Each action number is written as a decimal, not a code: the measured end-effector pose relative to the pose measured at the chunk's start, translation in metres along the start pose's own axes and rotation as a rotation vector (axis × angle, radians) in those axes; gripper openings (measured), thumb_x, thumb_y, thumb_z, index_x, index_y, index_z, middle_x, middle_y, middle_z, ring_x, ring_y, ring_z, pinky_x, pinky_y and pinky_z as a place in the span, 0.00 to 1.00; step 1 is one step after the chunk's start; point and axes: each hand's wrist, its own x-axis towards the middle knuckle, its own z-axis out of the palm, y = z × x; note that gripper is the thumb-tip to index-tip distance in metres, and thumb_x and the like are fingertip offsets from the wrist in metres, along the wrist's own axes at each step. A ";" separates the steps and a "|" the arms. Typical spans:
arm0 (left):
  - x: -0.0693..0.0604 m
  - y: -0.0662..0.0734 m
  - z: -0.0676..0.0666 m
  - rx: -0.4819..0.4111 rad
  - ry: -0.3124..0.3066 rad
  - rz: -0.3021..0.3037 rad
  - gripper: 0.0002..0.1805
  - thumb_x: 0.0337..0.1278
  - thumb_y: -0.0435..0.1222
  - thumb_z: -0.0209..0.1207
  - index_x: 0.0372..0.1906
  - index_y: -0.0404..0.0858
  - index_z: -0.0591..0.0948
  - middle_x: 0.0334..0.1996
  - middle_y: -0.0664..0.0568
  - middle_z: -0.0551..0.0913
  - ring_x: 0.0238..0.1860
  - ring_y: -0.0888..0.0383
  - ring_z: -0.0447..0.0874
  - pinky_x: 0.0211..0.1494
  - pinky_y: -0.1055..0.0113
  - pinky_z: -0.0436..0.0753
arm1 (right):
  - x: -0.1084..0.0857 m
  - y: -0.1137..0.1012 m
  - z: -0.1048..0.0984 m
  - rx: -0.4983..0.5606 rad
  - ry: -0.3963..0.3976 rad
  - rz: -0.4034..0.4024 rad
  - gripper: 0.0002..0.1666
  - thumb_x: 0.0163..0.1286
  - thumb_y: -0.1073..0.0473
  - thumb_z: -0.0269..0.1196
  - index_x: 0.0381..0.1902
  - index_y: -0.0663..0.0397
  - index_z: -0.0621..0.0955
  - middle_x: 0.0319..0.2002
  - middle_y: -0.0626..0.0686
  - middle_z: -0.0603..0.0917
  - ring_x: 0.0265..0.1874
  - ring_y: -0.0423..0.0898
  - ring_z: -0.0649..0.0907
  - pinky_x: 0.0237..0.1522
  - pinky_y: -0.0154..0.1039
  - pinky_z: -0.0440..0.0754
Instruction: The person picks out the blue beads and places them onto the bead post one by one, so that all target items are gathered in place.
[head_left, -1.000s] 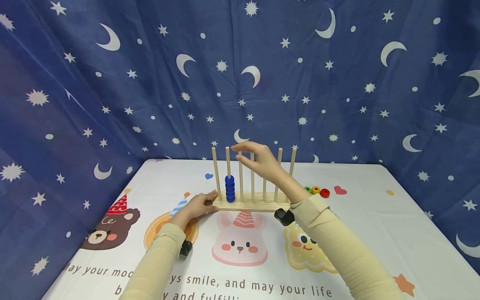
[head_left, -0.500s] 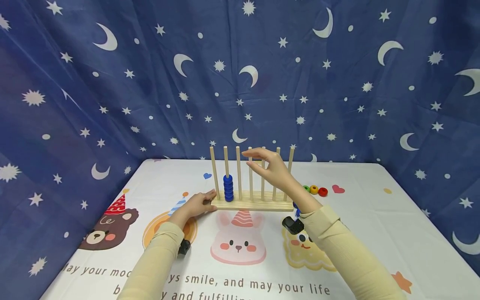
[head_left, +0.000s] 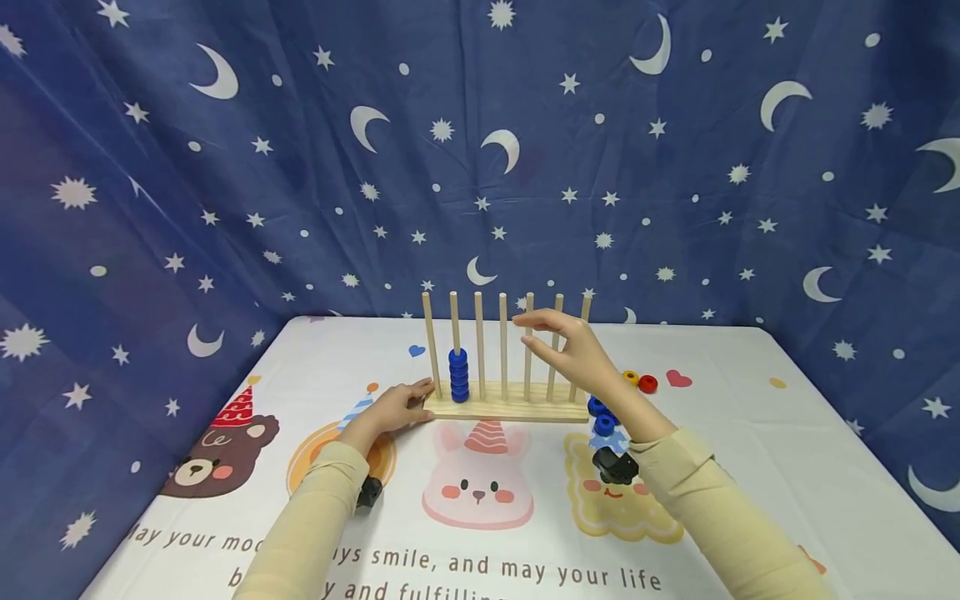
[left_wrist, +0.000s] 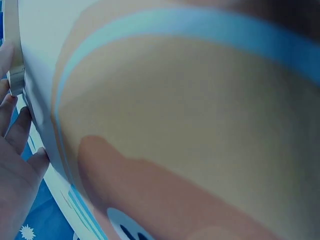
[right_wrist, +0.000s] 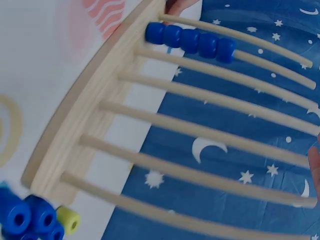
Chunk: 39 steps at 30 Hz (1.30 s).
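A wooden peg abacus [head_left: 517, 412] with several upright pegs stands mid-table in the head view. Several blue beads [head_left: 459, 377] are stacked low on its second peg from the left; the other pegs are bare. My left hand [head_left: 392, 410] holds the left end of the base, thumb at the front and fingers behind. The left wrist view catches only part of this hand [left_wrist: 17, 175] at its left edge. In the air before the right-hand pegs, my right hand [head_left: 576, 346] has thumb and index finger apart, with nothing between them.
Loose blue beads [head_left: 604, 425] lie by the right end of the base, partly behind my right forearm. Beyond them are yellow [head_left: 631, 378] and red [head_left: 648, 384] beads. A printed white cloth [head_left: 480, 467] covers the table; a blue star-patterned curtain [head_left: 555, 167] hangs behind.
My right hand has moved right and slightly down, away from the second peg, baring the middle pegs and the loose blue beads. My left hand stays at the base.
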 end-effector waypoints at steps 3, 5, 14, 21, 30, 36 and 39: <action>0.002 -0.001 0.001 0.002 -0.002 0.004 0.31 0.58 0.37 0.61 0.65 0.29 0.67 0.69 0.37 0.62 0.69 0.36 0.59 0.71 0.47 0.61 | -0.008 0.006 -0.006 -0.015 0.001 0.004 0.16 0.65 0.67 0.61 0.51 0.62 0.79 0.50 0.60 0.83 0.51 0.55 0.81 0.56 0.52 0.78; 0.003 -0.001 0.001 0.017 -0.004 0.015 0.32 0.58 0.37 0.61 0.65 0.29 0.67 0.68 0.36 0.63 0.68 0.36 0.60 0.71 0.47 0.62 | -0.015 0.010 -0.010 -0.029 0.000 0.011 0.16 0.64 0.67 0.61 0.51 0.63 0.79 0.49 0.60 0.83 0.51 0.55 0.81 0.56 0.52 0.78; 0.006 -0.002 0.000 0.029 -0.003 0.016 0.32 0.58 0.37 0.61 0.65 0.29 0.66 0.69 0.34 0.61 0.69 0.35 0.59 0.71 0.46 0.61 | -0.038 0.031 -0.029 -0.115 -0.003 0.033 0.16 0.64 0.69 0.61 0.50 0.63 0.80 0.48 0.60 0.84 0.48 0.56 0.82 0.53 0.54 0.79; 0.003 -0.001 -0.001 0.001 -0.013 0.008 0.32 0.59 0.37 0.60 0.66 0.28 0.65 0.69 0.34 0.60 0.69 0.35 0.57 0.72 0.46 0.59 | -0.053 0.048 -0.038 -0.147 -0.010 0.013 0.14 0.62 0.71 0.62 0.47 0.64 0.80 0.46 0.61 0.85 0.45 0.56 0.83 0.49 0.52 0.81; 0.001 -0.002 0.003 -0.001 -0.002 0.001 0.32 0.59 0.37 0.60 0.66 0.29 0.66 0.69 0.35 0.60 0.69 0.36 0.57 0.71 0.46 0.60 | -0.071 0.061 -0.043 -0.154 -0.069 0.050 0.14 0.61 0.71 0.62 0.47 0.66 0.80 0.45 0.62 0.85 0.44 0.58 0.84 0.46 0.53 0.82; 0.000 -0.003 0.003 0.012 0.001 0.012 0.32 0.59 0.37 0.60 0.65 0.28 0.66 0.69 0.35 0.60 0.69 0.35 0.58 0.71 0.45 0.61 | -0.083 0.069 -0.044 -0.165 -0.137 0.098 0.14 0.61 0.70 0.62 0.47 0.65 0.81 0.44 0.61 0.85 0.41 0.51 0.85 0.45 0.51 0.83; 0.000 -0.003 0.002 0.021 0.001 0.018 0.32 0.59 0.37 0.60 0.65 0.28 0.66 0.69 0.34 0.61 0.69 0.35 0.58 0.71 0.45 0.61 | -0.087 0.072 -0.044 -0.176 -0.159 0.111 0.14 0.61 0.70 0.63 0.47 0.64 0.81 0.44 0.60 0.85 0.40 0.49 0.85 0.45 0.51 0.83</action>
